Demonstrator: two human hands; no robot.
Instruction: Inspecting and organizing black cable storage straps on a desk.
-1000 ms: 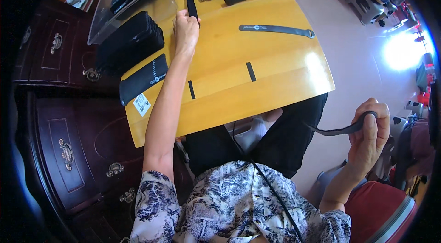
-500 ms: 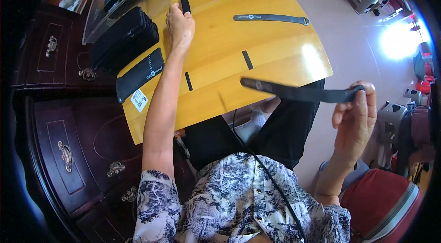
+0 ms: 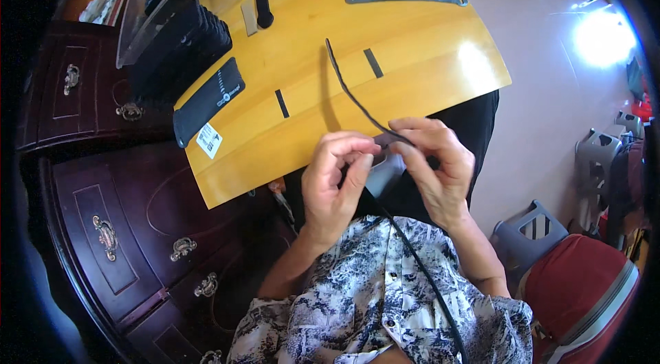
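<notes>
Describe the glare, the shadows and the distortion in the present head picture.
Head view: white glare on the right end of the glossy yellow table; a burnt-out patch on the pale floor; a soft shadow on the table, left of the thin dark strap in the right hand; the table's edges bowed by the fisheye lens, corners dark.

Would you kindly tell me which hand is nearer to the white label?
Left: the left hand is right of the white label, and the right hand is farther right.
</notes>
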